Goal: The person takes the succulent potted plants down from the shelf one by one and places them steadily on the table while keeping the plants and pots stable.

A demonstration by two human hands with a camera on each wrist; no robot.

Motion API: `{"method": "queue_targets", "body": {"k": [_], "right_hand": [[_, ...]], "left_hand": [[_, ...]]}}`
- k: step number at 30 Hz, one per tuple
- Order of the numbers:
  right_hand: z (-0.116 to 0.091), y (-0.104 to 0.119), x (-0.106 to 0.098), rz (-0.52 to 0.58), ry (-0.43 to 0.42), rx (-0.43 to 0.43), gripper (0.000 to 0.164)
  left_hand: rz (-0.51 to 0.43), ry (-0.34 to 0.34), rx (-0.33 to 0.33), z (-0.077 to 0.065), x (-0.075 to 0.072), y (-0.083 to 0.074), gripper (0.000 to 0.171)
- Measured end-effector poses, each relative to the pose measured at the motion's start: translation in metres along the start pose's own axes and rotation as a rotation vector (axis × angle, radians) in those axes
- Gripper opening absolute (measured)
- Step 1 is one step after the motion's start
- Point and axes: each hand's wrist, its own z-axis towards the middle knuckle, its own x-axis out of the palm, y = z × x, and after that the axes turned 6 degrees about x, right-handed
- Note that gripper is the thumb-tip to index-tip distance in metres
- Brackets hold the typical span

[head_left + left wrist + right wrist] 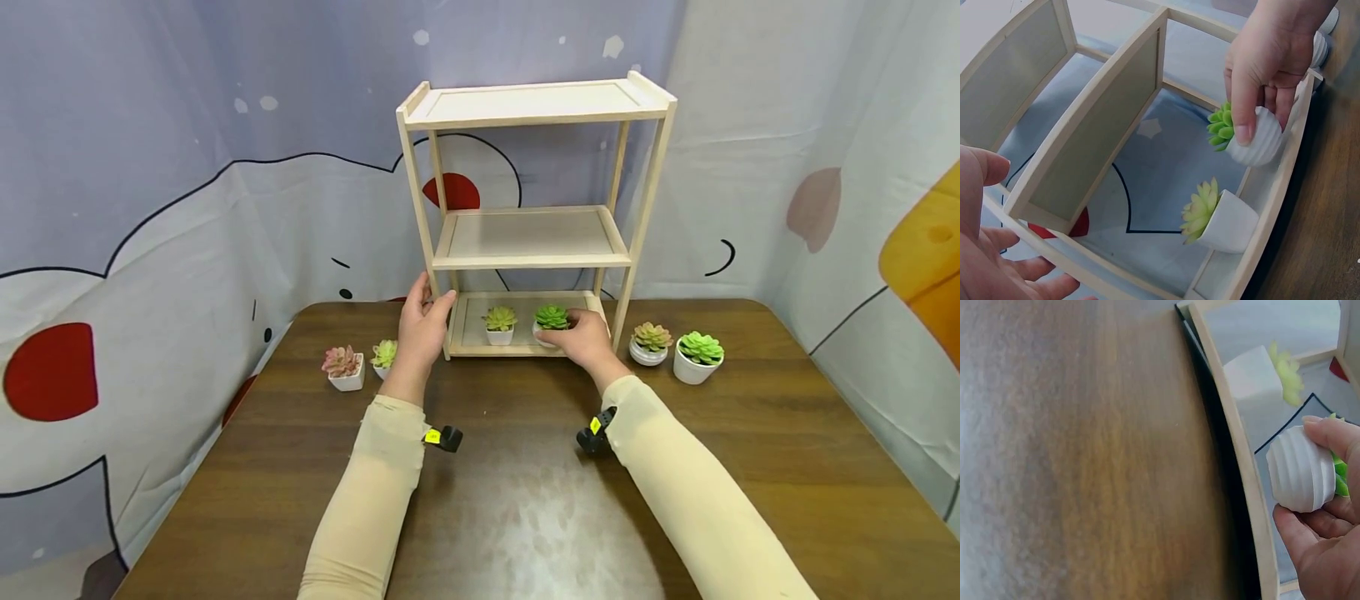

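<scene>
A small wooden shelf rack (535, 258) with three tiers stands at the back of the table. My right hand (585, 337) grips a ribbed white pot (1300, 470) holding a bright green succulent (552, 317), thumb on one side and fingers on the other, over the bottom tier's right half. To its left on that tier sits a yellow-green succulent in a square white pot (1230, 222). At the rack's left front post, my left hand (425, 321) rests with fingers extended and thumb apart, holding no plant.
Left of the rack, a pink succulent (342, 367) and a pale green one (384, 354), partly behind the left arm, stand on the wooden table (517, 500). To the right are an orange-tinged succulent (650, 343) and a green one (697, 358). A printed curtain (300, 217) hangs behind.
</scene>
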Motion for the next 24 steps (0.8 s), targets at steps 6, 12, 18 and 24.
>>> {"method": "queue_targets", "body": {"k": [6, 12, 18, 24], "right_hand": [[-0.009, 0.009, -0.005, 0.003, 0.028, -0.019, 0.043], [-0.022, 0.019, -0.014, 0.020, 0.068, -0.092, 0.041], [-0.041, 0.025, -0.030, -0.008, 0.076, -0.159, 0.038], [-0.062, 0.030, -0.053, 0.008, 0.107, -0.183, 0.041]], "left_hand": [[0.002, -0.001, -0.004, 0.000, 0.000, -0.002, 0.076], [-0.009, -0.006, 0.008, 0.000, 0.000, -0.003, 0.074], [-0.006, -0.009, -0.004, 0.000, 0.000, -0.002, 0.074], [-0.003, -0.003, -0.015, 0.000, 0.000, -0.001, 0.075]]}}
